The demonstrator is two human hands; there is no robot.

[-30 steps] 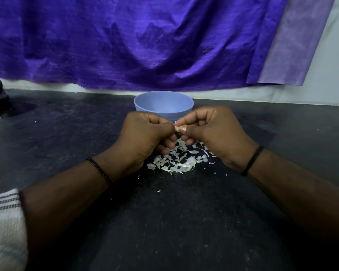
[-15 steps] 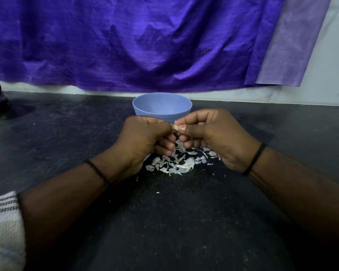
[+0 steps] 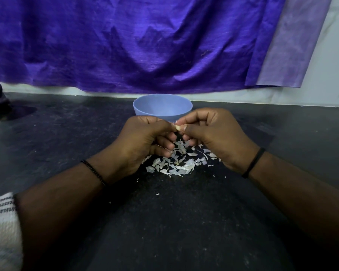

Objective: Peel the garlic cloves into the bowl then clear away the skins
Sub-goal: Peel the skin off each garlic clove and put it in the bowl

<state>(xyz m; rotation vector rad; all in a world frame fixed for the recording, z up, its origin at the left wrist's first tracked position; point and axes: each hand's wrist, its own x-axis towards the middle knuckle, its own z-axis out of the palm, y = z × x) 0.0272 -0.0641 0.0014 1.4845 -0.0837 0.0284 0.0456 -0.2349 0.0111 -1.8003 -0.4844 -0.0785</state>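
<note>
We see a matt, smooth blue plastic bowl (image 3: 162,108) on a dark speckled stone-like counter (image 3: 67,137), dull and scuffed. Near it lie thin, papery garlic skins (image 3: 176,165). Far behind hangs sheeny, creased purple cloth (image 3: 125,45).

Blue bowl (image 3: 162,108), purple cloth (image 3: 145,45), black counter (image 3: 174,222).

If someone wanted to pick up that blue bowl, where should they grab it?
Probably by the rim of the blue bowl, from the left or from above. It stands upright with its mouth open, and its wall narrows downward, so the rim is the widest hold. Both hands and the garlic skins crowd its near side.
</note>
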